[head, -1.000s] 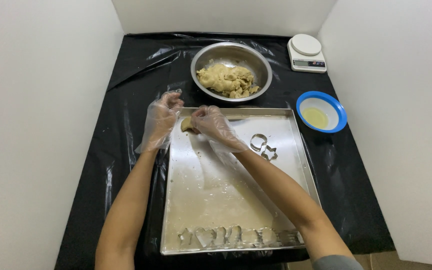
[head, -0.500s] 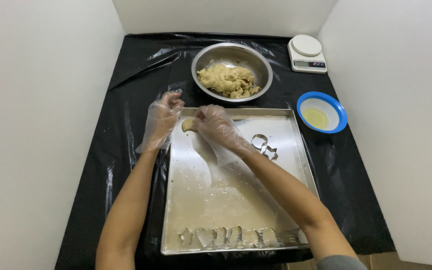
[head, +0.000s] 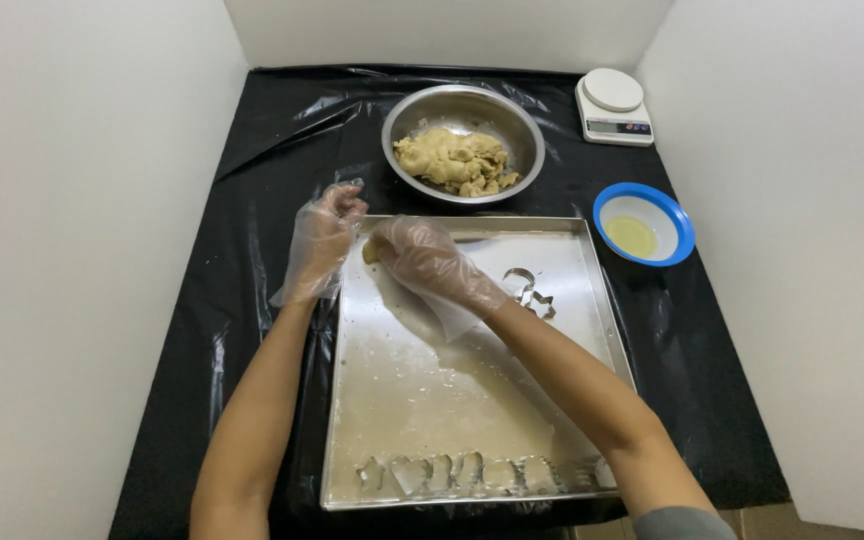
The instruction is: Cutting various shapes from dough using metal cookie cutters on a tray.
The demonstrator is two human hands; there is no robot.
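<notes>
While I look down from the head camera, nearest me is a row of cut dough shapes point(head: 472, 472) lying along the near edge of a metal baking tray point(head: 602, 330), whose bare middle is smeared with flour or oil. Further up the tray, a metal cookie cutter point(head: 529, 292) lies toward its right side. At the tray's far left corner, my right hand point(head: 430, 262), in a clear plastic glove, curls closed over a small lump of dough point(head: 370, 252), pressing it against the tray. My left hand point(head: 322, 240), also gloved, sits just beside it at the tray's left rim, fingers loosely bent and holding nothing that I can see. Beyond the tray, a steel bowl point(head: 522, 135) holds a heap of dough. A blue bowl point(head: 680, 215) with yellowish liquid stands right of the tray, and a white kitchen scale point(head: 612, 105) is at the far right, all on black plastic sheeting point(head: 252, 200).
</notes>
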